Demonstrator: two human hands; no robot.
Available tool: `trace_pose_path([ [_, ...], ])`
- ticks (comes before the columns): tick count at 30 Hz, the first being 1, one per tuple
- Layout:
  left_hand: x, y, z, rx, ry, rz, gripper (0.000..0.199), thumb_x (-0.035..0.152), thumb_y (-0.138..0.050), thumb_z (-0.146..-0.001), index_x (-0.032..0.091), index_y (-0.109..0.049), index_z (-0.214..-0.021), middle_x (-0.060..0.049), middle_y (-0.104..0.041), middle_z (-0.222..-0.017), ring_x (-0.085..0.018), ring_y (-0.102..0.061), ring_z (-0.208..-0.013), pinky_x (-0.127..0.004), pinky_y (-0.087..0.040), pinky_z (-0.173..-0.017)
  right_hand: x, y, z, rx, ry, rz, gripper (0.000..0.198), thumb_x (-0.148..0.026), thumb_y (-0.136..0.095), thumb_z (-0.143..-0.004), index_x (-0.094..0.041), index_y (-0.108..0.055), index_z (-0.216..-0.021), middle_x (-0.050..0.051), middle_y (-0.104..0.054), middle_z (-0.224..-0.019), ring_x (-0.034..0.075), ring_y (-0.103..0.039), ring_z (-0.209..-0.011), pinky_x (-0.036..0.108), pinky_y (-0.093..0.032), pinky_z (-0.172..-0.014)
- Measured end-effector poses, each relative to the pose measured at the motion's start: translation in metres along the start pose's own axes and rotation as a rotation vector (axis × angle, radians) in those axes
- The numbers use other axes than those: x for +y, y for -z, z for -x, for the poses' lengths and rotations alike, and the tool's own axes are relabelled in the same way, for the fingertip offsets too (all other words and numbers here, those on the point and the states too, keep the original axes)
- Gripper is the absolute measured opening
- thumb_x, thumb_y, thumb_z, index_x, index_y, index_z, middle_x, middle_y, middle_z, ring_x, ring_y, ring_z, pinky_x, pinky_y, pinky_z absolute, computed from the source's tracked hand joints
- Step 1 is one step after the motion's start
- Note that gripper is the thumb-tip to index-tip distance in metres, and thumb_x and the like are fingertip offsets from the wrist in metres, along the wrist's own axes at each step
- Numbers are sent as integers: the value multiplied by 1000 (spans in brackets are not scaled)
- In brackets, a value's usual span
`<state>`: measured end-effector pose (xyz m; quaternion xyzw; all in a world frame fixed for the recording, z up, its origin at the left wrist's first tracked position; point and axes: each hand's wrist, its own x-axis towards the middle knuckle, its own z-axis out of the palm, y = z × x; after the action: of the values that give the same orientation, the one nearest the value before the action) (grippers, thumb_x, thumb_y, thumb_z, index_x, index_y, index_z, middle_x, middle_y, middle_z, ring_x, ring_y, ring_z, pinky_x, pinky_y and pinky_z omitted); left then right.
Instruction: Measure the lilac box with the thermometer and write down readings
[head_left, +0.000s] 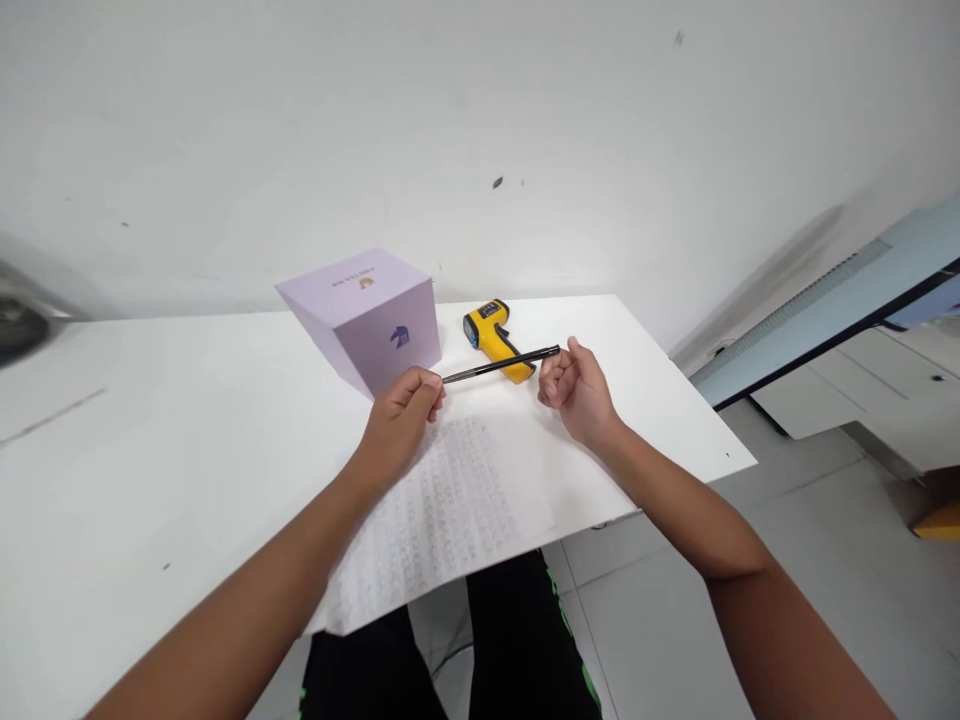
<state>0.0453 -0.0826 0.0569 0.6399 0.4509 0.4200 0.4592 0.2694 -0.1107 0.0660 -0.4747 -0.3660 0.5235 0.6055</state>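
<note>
A slim black pen (pixel 501 364) is held up at a slant above the table. My left hand (pixel 403 415) pinches its lower left end between thumb and fingers. Close to the pen's other end is my right hand (pixel 579 392), its fingers curled in and its thumb raised; nothing shows inside them. Whether the curled fingers touch the pen is unclear. Beneath my hands lies a sheet of paper (pixel 457 490) covered in handwritten lines, partly under my left forearm. Behind the pen, a yellow and black infrared thermometer (pixel 496 335) lies on its side.
A lilac box (pixel 390 335) with a dark blue emblem stands left of the thermometer. The white table (pixel 187 440) backs onto a pale wall. Beyond its right edge are tiled floor (pixel 810 560) and white drawers (pixel 862 375). My legs are under the front edge.
</note>
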Motion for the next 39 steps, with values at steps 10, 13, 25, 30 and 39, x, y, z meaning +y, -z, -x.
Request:
trace_pose_path([
  [10,-14,-1,2,-161,-13,11,31,49,-54,-94,22,-61,-81,0,-61,-80,-12,-50,-70,-27,-42,-71,-5,2,5,-324,-146,-154,67,-79,-38,-89,-19,-67,-81,-2,-56,-51,12,-41,-41,27,-37,-50],
  [13,-16,-2,2,-233,-12,-39,37,55,-54,-93,21,-62,-81,-1,-64,-82,-13,-50,-71,-27,-41,-69,-3,3,6,-402,-169,-106,70,-78,-35,-90,-17,-70,-97,2,-66,-59,13,-44,-40,30,-40,-51],
  [25,-13,-2,1,-317,-24,-95,42,60,-53,-93,21,-64,-82,-3,-68,-82,-14,-56,-74,-27,-43,-68,-2,0,14,-343,-147,-61,86,-87,-26,-86,-17,-72,-104,12,-75,-87,22,-70,-76,34,-55,-70],
  [30,-17,-2,1,-351,-17,-153,42,60,-53,-93,21,-65,-83,-1,-64,-78,-13,-50,-67,-26,-38,-61,3,-5,16,-267,-111,-86,73,-80,-32,-89,-19,-71,-91,8,-72,-75,19,-65,-65,34,-55,-69],
  [39,-13,-3,1,-324,-16,-108,41,60,-54,-93,21,-66,-84,-2,-66,-81,-13,-52,-68,-26,-40,-62,-1,-4,20,-301,-45,47,80,-86,-33,-87,-19,-71,-106,7,-71,-80,19,-65,-66,34,-55,-67],
])
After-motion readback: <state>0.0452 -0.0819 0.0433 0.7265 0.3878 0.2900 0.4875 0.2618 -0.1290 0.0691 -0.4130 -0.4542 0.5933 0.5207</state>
